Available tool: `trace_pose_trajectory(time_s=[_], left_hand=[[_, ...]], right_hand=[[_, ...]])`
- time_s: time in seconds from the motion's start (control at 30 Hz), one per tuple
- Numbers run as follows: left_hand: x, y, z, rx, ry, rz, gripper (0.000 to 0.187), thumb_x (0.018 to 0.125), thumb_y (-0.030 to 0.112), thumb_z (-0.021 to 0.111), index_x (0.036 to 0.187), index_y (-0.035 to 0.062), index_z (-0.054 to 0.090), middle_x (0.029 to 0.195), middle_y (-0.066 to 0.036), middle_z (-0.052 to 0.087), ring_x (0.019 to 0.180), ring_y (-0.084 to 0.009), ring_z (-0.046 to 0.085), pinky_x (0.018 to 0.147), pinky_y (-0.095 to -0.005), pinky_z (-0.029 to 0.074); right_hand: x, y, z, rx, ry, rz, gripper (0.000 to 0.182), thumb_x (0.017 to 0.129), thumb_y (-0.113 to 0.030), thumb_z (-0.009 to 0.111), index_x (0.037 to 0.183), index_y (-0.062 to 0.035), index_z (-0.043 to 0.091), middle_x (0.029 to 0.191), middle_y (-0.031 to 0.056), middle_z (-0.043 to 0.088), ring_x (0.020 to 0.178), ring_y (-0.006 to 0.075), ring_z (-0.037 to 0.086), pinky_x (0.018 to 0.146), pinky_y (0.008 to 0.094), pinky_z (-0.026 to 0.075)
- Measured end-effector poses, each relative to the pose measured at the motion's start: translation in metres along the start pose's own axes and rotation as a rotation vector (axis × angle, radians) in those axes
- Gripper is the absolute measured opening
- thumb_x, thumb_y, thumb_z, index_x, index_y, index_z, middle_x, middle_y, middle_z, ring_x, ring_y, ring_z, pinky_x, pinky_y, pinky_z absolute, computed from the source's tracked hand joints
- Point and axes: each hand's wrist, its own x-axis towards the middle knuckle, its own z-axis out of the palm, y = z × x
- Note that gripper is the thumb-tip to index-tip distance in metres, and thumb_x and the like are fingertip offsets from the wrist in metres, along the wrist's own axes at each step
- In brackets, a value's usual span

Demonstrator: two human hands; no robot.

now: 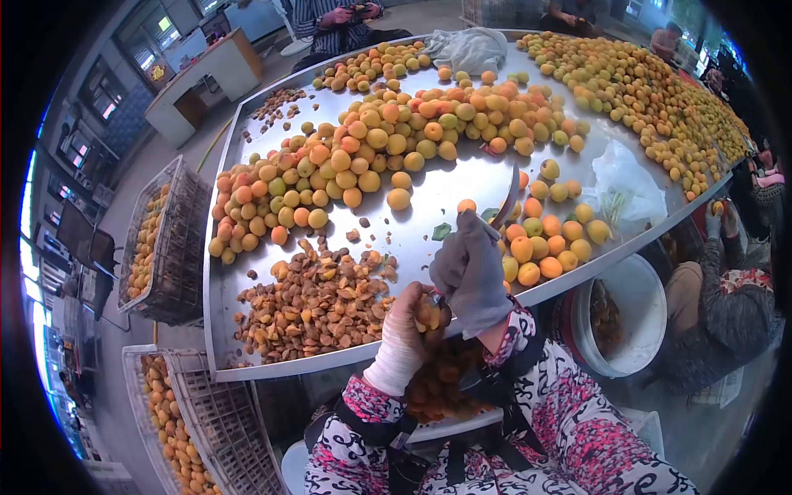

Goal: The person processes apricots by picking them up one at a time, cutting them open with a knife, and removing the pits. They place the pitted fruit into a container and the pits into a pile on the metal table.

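My left hand (404, 340), wrapped in white around the wrist and palm, is closed on an apricot (430, 314) at the table's near edge. Just beside it, my right hand (473, 274) in a grey glove is closed around a knife, whose curved blade (512, 196) points up and away over the table. The handle is hidden in the glove. Below my hands, apricot pieces (441, 384) lie in a container. Left of my hands is a heap of brown apricot pits and scraps (318, 305); whole apricots (540, 247) lie to the right.
A raised rim borders the metal table (437, 198). Long piles of apricots (371, 140) cross it, with a clear plastic bag (624, 186) at right. A white bucket (648, 309) stands beside me. Crates (153, 272) of apricots are at left. Other people work around the table.
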Motion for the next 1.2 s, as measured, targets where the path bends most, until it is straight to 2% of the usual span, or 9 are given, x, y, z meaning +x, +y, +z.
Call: trace_pose_trajectory(time_s=[0.2, 0.3, 0.37, 0.53, 0.67, 0.73, 0.87, 1.03, 1.2], left_hand=[[-0.001, 0.002, 0.005, -0.165, 0.126, -0.151, 0.034, 0.076, -0.004, 0.060, 0.107, 0.0066, 0.051, 0.087, -0.002, 0.056, 0.079, -0.0079, 0.054, 0.069, -0.0232, 0.047], [-0.009, 0.010, 0.014, 0.745, -0.177, 0.486, 0.026, 0.086, 0.020, 0.055, 0.110, 0.0105, 0.052, 0.093, -0.003, 0.057, 0.085, -0.0098, 0.056, 0.073, -0.0233, 0.048], [-0.012, 0.020, 0.022, -0.077, 0.021, -0.236, 0.034, 0.088, 0.038, 0.047, 0.111, 0.0132, 0.052, 0.095, -0.004, 0.059, 0.084, -0.0116, 0.060, 0.068, -0.0249, 0.051], [0.006, 0.014, 0.008, -0.172, 0.036, -0.242, 0.035, 0.088, 0.038, 0.047, 0.112, 0.0125, 0.052, 0.094, -0.004, 0.059, 0.078, -0.0117, 0.061, 0.060, -0.0236, 0.050], [0.018, 0.026, 0.012, -0.200, 0.247, -0.351, 0.037, 0.086, 0.041, 0.050, 0.108, 0.0114, 0.053, 0.086, -0.003, 0.060, 0.056, -0.0108, 0.056, 0.041, -0.0195, 0.042], [0.032, 0.022, -0.016, -0.333, -0.140, -0.435, 0.037, 0.083, 0.045, 0.054, 0.103, 0.0129, 0.054, 0.076, -0.001, 0.058, 0.046, -0.0088, 0.046, 0.036, -0.0171, 0.033], [0.033, 0.023, -0.004, -0.255, 0.339, -0.271, 0.040, 0.082, 0.047, 0.055, 0.100, 0.0118, 0.053, 0.067, -0.002, 0.055, 0.041, -0.0079, 0.038, 0.033, -0.0182, 0.026], [0.025, 0.029, 0.005, -0.290, 0.185, -0.167, 0.034, 0.089, 0.037, 0.049, 0.109, 0.0087, 0.051, 0.105, -0.007, 0.055, 0.101, -0.0203, 0.052, 0.090, -0.0363, 0.041], [0.026, 0.029, 0.007, -0.191, 0.153, -0.009, 0.034, 0.088, 0.038, 0.048, 0.104, 0.0090, 0.053, 0.096, -0.008, 0.057, 0.087, -0.0190, 0.055, 0.076, -0.0328, 0.044]], right_hand=[[0.003, -0.002, -0.005, 0.190, -0.052, 0.156, 0.043, 0.088, -0.030, 0.055, 0.053, -0.0112, 0.039, 0.044, -0.0023, 0.032, 0.034, 0.0107, 0.031, 0.034, 0.0260, 0.025], [-0.012, 0.001, 0.001, -0.146, -0.202, 0.043, 0.038, 0.087, -0.027, 0.056, 0.058, -0.0081, 0.043, 0.049, -0.0009, 0.036, 0.039, 0.0126, 0.037, 0.039, 0.0247, 0.031], [-0.020, 0.006, 0.007, -0.462, -0.297, -0.195, 0.029, 0.085, -0.022, 0.059, 0.063, -0.0067, 0.048, 0.052, -0.0009, 0.040, 0.046, 0.0117, 0.043, 0.043, 0.0234, 0.034], [-0.023, 0.014, 0.014, -0.696, -0.515, -0.209, 0.033, 0.081, -0.027, 0.067, 0.068, -0.0018, 0.050, 0.056, -0.0030, 0.044, 0.057, 0.0041, 0.036, 0.049, 0.0240, 0.033], [-0.003, 0.022, 0.002, -0.392, -0.155, -0.248, 0.013, 0.085, -0.015, 0.061, 0.076, -0.0059, 0.055, 0.060, -0.0036, 0.049, 0.049, 0.0027, 0.044, 0.042, 0.0189, 0.033], [-0.002, -0.003, 0.000, -0.415, -0.164, -0.189, 0.012, 0.084, -0.013, 0.061, 0.076, -0.0066, 0.055, 0.060, -0.0038, 0.049, 0.049, 0.0020, 0.044, 0.042, 0.0183, 0.033], [0.006, 0.005, -0.007, -1.167, -0.357, -0.201, 0.025, 0.079, -0.028, 0.066, 0.082, -0.0048, 0.057, 0.064, 0.0050, 0.055, 0.058, 0.0133, 0.054, 0.056, 0.0256, 0.044], [0.007, 0.024, -0.017, -1.480, -0.531, -0.004, 0.027, 0.078, -0.028, 0.061, 0.093, -0.0063, 0.056, 0.081, 0.0154, 0.061, 0.078, 0.0320, 0.060, 0.069, 0.0356, 0.047], [0.003, 0.019, -0.018, -1.295, -0.428, -0.009, 0.028, 0.077, -0.030, 0.062, 0.091, -0.0066, 0.054, 0.077, 0.0160, 0.060, 0.075, 0.0337, 0.060, 0.065, 0.0378, 0.047]])
